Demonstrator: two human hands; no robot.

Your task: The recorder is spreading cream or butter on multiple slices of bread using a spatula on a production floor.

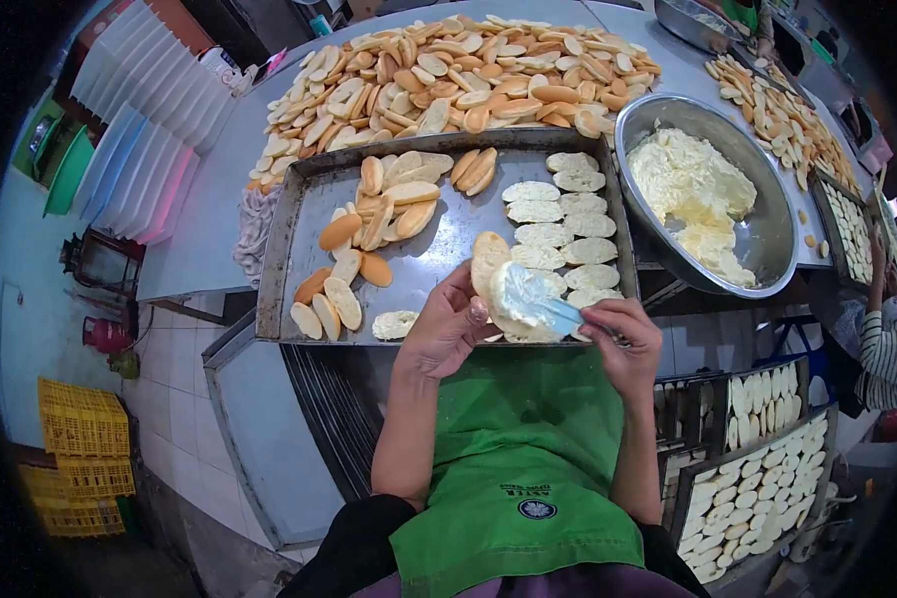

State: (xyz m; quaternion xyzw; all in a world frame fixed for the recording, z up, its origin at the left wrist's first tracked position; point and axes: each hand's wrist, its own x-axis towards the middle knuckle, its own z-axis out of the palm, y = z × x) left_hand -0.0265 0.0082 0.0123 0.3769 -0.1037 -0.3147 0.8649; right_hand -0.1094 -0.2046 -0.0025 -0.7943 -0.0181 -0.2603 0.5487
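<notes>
In front of my apron, my left hand (441,324) holds oval bread slices (488,257) upright, thumb and fingers closed on them. My right hand (628,344) grips a light blue spatula (561,316), its blade smeared with pale cream and pressed against the face of one slice. Both hands are over the near edge of a worn metal baking tray (279,229). Cream-coated slices (543,235) lie in rows along the tray's right side. Uncoated bread pieces (394,204) lie loose on its left, and one coated slice (395,325) rests near the front edge.
A steel bowl (782,249) of pale cream (688,179) stands right of the tray. Behind it, a large heap of cut bread (468,75) covers the table. Filled trays (757,488) stand lower right; yellow crates (85,439) lower left. Another person's striped sleeve (882,349) shows far right.
</notes>
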